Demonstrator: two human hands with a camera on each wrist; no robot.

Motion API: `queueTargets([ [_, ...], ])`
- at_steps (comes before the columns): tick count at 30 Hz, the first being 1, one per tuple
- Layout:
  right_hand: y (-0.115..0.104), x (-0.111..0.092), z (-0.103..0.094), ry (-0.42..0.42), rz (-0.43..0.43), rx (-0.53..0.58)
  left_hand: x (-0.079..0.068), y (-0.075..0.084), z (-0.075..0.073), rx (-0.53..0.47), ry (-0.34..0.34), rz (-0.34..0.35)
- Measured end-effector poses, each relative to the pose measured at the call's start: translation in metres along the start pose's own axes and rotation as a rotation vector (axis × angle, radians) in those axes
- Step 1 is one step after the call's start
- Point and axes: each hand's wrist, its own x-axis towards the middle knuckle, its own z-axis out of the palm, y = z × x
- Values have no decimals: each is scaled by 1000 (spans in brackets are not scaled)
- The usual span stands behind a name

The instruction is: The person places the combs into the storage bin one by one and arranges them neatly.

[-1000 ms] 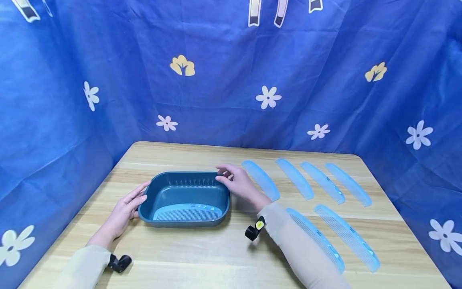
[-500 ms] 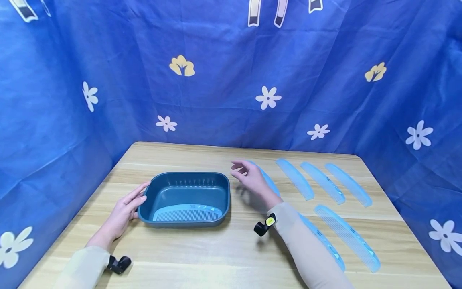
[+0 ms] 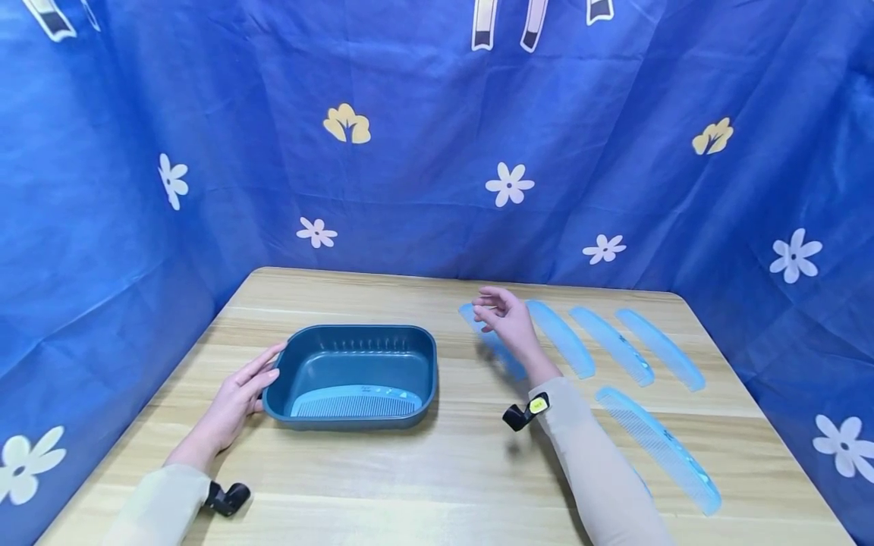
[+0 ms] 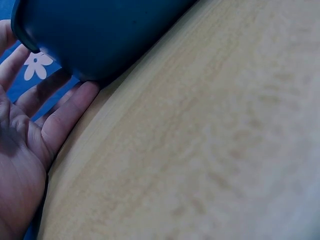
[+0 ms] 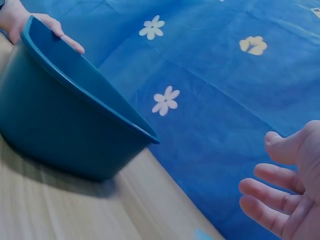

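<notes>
A dark teal plastic basin [image 3: 348, 360] stands at the left of the table, with one blue comb [image 3: 355, 402] lying inside. My left hand [image 3: 239, 398] holds the basin's left side, one digit over the rim and the others along the outer wall, as the left wrist view [image 4: 55, 115] of the hand shows. Over the leftmost comb [image 3: 508, 356] of the back row hovers my right hand [image 3: 508, 322], fingers loosely bent around nothing. In the right wrist view that hand [image 5: 285, 185] is apart from the basin [image 5: 65, 115].
Three more blue combs, the nearest of them a slanted comb [image 3: 561, 337], lie along the table's back right. Another comb [image 3: 658, 447] lies in front, and one beside it is mostly hidden by the right sleeve [image 3: 594, 462]. A blue flowered curtain [image 3: 437, 152] encloses the table.
My right hand has left the basin's right rim and moved right, over the leftmost comb. The left hand and basin have stayed in place.
</notes>
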Motion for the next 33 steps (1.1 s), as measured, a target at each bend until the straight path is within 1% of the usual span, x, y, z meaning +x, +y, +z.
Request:
queueTargets([
  [3, 3, 1, -7, 21, 2, -16, 0, 0, 0, 3, 1, -1],
  [7, 26, 8, -19, 55, 13, -45, 0, -1, -1, 9, -3, 4],
  [10, 46, 13, -28, 80, 38, -57, 0, -2, -1, 7, -7, 14],
  [15, 58, 13, -37, 109, 94, -48, 0, -4, -2, 3, -9, 25],
  [18, 65, 13, -41, 116, 99, -118, -1, -3, -2, 11, -4, 20],
  [22, 72, 13, -44, 108, 101, -265, 0, -2, -2, 24, 2, 12],
  [24, 75, 13, -45, 97, 107, -314, 0, -1, -1, 27, 2, 7],
  [31, 80, 10, -40, 2, 157, -441, -2, -1, -1, 16, 0, 7],
  [33, 80, 9, -39, -13, 164, -468, -2, -1, -1, 6, -4, 13],
])
